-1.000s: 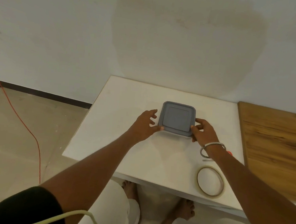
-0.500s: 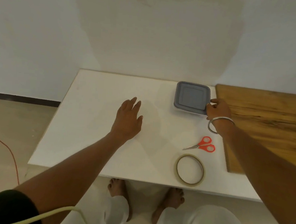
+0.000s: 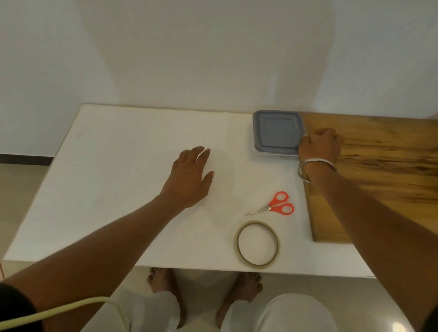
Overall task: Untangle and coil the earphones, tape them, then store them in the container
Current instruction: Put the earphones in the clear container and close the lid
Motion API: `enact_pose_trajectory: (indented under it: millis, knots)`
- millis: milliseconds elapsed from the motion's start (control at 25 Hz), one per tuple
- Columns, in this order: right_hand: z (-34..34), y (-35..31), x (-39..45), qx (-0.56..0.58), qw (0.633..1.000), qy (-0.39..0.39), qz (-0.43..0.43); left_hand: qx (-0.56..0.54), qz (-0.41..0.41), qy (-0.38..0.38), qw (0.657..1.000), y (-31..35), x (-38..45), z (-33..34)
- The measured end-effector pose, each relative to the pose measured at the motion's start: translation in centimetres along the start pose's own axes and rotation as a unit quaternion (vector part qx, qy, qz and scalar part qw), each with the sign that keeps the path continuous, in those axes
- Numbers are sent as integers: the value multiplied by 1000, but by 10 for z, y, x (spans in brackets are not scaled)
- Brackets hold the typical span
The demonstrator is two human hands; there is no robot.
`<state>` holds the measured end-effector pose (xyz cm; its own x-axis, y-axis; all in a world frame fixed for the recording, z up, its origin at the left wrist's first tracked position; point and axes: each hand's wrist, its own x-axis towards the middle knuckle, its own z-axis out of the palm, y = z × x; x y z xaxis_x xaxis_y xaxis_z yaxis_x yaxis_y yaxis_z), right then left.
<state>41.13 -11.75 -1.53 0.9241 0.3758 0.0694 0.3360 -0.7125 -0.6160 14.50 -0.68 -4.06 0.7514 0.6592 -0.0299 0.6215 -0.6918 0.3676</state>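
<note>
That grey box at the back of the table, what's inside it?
The box has its grey lid on, so nothing inside shows. The right hand rests against its right edge. No earphones lie anywhere on the table.

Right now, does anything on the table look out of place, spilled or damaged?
Nothing stands out. The lidded container sits flat at the white table's far edge by the right hand; scissors and tape roll lie tidy. No earphones show.

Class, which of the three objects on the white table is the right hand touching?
The grey-lidded container: the right hand rests against its edge; scissors and tape roll lie untouched.
</note>
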Motion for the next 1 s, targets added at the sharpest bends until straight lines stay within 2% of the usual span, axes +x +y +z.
enact_pose_trajectory:
  millis: [80, 120, 200, 280, 360, 480, 600, 800, 1000]
  knots:
    - [-2, 7, -22, -35, 987, 46, -151, -51, 49, -13, 997, 16, -11, 5]
    - [-4, 12, -33, -31, 975, 36, -215, -74, 85, -24, 993, 23, -19, 7]
    - [-8, 23, -54, -42, 940, -47, -337, -95, 153, -59, 982, 39, -35, 13]
    - [-12, 38, -71, -100, 878, -159, -440, -95, 196, -96, 971, 53, -49, 20]
    - [-15, 50, -82, -159, 821, -248, -489, -105, 191, -134, 967, 65, -61, 26]
    - [-17, 62, -88, -210, 791, -282, -501, -110, 148, -162, 970, 74, -69, 36]
    - [-14, 63, -85, -212, 817, -249, -476, -105, 94, -135, 981, 75, -67, 38]
    - [-2, 54, -79, -173, 900, -206, -343, -143, 26, -101, 984, 76, -49, 31]
    - [3, 49, -76, -195, 923, -167, -286, -149, -5, -91, 985, 81, -30, 32]
